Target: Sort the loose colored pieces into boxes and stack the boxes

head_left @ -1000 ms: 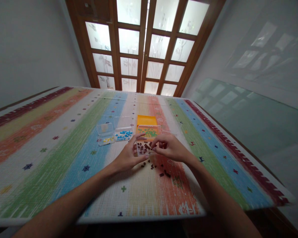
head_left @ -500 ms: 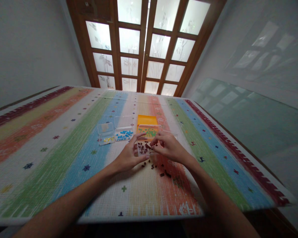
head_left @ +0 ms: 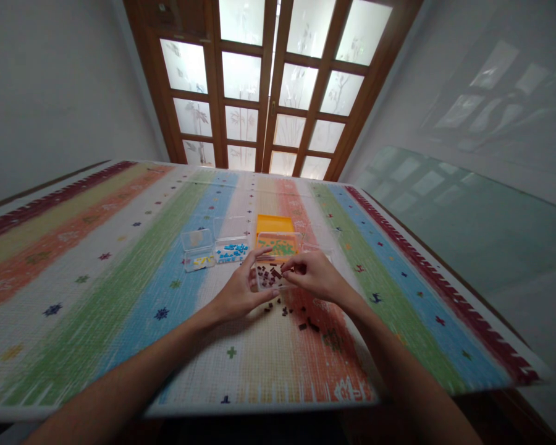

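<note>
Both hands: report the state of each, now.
Left hand: curled around the clear box of brown pieces, holding it.
Right hand: fingertips pinched over that box; whether they grip a piece, cannot tell.

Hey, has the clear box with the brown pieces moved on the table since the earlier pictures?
No, the clear box hasn't visibly moved: it sits just as near the open orange box as before, with the left hand at its left end.

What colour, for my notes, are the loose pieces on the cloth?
The pieces are dark brown, clearest in head view.
</note>
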Tool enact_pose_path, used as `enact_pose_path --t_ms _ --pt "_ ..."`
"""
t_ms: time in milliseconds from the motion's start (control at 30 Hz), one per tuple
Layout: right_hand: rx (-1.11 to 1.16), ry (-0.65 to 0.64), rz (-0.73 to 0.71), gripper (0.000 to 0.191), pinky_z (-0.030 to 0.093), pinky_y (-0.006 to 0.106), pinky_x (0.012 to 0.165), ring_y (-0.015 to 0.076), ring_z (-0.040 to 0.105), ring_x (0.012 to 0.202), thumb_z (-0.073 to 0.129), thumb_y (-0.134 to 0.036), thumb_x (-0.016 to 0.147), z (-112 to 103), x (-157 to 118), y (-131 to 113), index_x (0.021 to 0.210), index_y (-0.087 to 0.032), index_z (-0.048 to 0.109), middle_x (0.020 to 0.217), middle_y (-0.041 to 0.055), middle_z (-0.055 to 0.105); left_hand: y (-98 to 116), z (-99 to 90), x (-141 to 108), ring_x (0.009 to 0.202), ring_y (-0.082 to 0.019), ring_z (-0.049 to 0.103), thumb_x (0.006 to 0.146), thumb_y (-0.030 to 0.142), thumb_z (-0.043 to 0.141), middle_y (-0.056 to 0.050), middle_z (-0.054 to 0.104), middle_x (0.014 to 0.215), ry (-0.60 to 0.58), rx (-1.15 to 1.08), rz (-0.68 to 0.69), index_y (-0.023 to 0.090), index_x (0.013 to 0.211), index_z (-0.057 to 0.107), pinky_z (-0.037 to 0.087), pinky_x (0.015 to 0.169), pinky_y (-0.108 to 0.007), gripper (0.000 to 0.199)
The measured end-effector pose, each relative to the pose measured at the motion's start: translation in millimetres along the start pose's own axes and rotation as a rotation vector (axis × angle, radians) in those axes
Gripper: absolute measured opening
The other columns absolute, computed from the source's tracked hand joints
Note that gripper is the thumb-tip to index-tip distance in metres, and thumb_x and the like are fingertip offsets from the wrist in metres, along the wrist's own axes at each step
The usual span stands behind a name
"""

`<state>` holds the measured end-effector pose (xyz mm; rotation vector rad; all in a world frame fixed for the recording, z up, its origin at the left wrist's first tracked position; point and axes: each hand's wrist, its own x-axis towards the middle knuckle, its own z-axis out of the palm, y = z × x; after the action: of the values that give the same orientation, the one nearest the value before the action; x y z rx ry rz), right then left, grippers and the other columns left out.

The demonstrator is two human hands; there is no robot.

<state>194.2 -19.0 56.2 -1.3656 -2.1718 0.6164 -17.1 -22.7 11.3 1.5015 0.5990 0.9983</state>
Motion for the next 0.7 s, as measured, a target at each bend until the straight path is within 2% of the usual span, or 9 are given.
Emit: enact_pose_path --t_ms 200,333,533,700 --pt "0.042 0.028 -0.041 0.025 0.034 0.020 0.055 0.0093 0.050 0.054 0.059 -0.009 0.081 -12.0 -8.5 -2.0 0.090 -0.015 0.082 0.065 0.0003 0.068 -0.2 -1.1 -0.3 0.113 -0.025 0.068 0.077 0.023 0.084 -0.012 0.059 0.137 0.013 0.049 0.017 0.027 0.139 0.044 0.055 0.102 -0.048 0.074" --pt "0.029 -0.004 -0.048 0.024 0.030 0.021 0.052 0.0085 0.045 0.050 0.060 -0.012 0.084 -17.1 -13.8 -0.2 0.093 -0.015 0.082 0.058 -0.0020 0.061 0.7 -1.5 -0.8 0.114 -0.027 0.068 0.078 0.024 0.084 -0.012 0.058 0.138 0.013 0.079 0.021 0.027 0.140 0.045 0.055 0.103 -0.050 0.074" --pt "-0.105 -0.057 -0.081 0.030 0.033 0.022 0.058 0.0098 0.052 0.054 0.060 -0.010 0.084 -13.4 -18.1 -6.7 0.101 -0.018 0.083 0.064 0.0009 0.068 -4.6 -0.4 -0.4 0.114 -0.025 0.069 0.077 0.023 0.085 -0.011 0.059 0.137 0.007 -0.016 0.000 0.028 0.140 0.043 0.055 0.104 -0.049 0.076" --pt "-0.208 -0.081 -0.114 0.026 0.033 0.024 0.061 0.0121 0.057 0.060 0.058 -0.012 0.087 -12.4 -16.8 -12.9 0.093 -0.019 0.083 0.074 0.0042 0.074 -7.0 -0.2 0.0 0.113 -0.025 0.070 0.076 0.023 0.085 -0.011 0.060 0.136 -0.004 -0.049 -0.003 0.027 0.139 0.043 0.055 0.104 -0.048 0.075"
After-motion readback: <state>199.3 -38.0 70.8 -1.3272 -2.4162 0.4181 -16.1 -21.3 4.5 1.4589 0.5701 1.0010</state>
